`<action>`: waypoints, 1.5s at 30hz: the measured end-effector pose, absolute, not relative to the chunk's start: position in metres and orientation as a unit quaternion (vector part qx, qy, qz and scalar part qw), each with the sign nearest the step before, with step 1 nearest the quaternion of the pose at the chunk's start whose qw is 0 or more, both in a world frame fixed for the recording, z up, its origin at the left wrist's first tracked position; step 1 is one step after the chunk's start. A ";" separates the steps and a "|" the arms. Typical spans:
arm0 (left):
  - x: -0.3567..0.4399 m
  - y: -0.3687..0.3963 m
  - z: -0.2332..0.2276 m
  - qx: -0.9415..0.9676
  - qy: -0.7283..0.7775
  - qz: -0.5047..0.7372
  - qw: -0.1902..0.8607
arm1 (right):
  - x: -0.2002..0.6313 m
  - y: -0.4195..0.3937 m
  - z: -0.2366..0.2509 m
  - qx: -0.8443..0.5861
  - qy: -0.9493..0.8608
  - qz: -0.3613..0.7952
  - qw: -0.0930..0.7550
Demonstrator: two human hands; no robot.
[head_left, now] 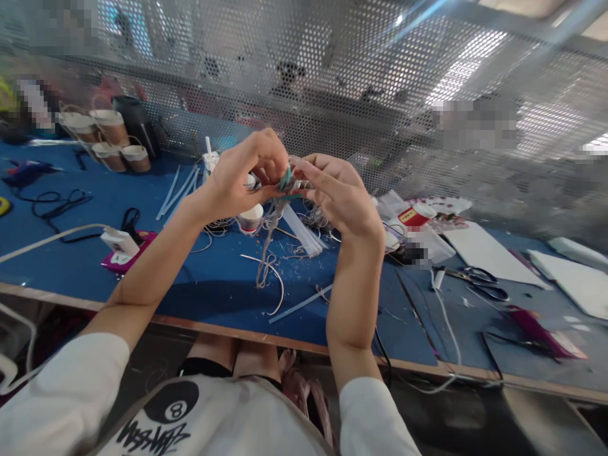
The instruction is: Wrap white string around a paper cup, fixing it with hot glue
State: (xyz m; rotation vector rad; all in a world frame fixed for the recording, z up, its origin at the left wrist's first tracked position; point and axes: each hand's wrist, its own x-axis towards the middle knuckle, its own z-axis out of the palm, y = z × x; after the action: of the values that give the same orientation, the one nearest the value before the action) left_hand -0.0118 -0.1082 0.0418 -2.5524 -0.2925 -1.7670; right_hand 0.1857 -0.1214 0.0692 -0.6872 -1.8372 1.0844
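Both of my hands are raised over the blue table, meeting at a small teal piece with grey cord about it. My left hand pinches the teal piece between thumb and fingers. From the other side, my right hand has its fingers closed on the same work, at the grey cord. A loose length of the grey cord dangles below the fingers toward the tabletop. The fingers partly hide the piece, so its full shape cannot be made out.
Beneath the hands are a paper cup, clear strips and tangled twine. Several cups with handles stand back left, near a glue gun. A white plug sits left. Scissors and white boards lie right. Perforated metal stands behind.
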 end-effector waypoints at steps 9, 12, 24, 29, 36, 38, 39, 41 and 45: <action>-0.012 -0.110 0.044 -0.829 -0.075 -0.554 0.028 | 0.186 -0.124 0.072 -0.288 -0.759 0.410 0.416; -0.015 -0.108 0.042 -0.838 -0.084 -0.539 0.035 | 0.184 -0.123 0.071 -0.282 -0.759 0.418 0.411; -0.015 -0.110 0.045 -0.834 -0.079 -0.543 0.052 | 0.189 -0.122 0.075 -0.250 -0.641 0.570 0.449; -0.018 -0.118 0.050 -0.829 -0.051 -0.557 0.021 | 0.192 -0.124 0.078 -0.271 -0.624 0.560 0.473; -0.027 -0.120 0.052 -0.829 -0.119 -0.546 -0.026 | 0.197 -0.119 0.078 -0.290 -0.608 0.520 0.525; -0.028 -0.118 0.051 -0.830 -0.151 -0.535 -0.038 | 0.196 -0.116 0.078 -0.266 -0.617 0.542 0.504; -0.028 -0.117 0.051 -0.830 -0.158 -0.533 -0.043 | 0.196 -0.115 0.079 -0.250 -0.621 0.560 0.489; -0.028 -0.116 0.049 -0.832 -0.175 -0.524 -0.053 | 0.195 -0.114 0.080 -0.225 -0.626 0.594 0.452; -0.027 -0.116 0.049 -0.834 -0.245 -0.489 -0.076 | 0.196 -0.113 0.081 -0.253 -0.653 0.610 0.372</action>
State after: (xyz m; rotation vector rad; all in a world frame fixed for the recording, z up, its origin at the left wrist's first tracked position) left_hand -0.0272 -0.1155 0.0488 -2.7530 -0.8098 -1.6149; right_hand 0.1963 -0.1125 0.0806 -0.6484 -1.6726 1.5623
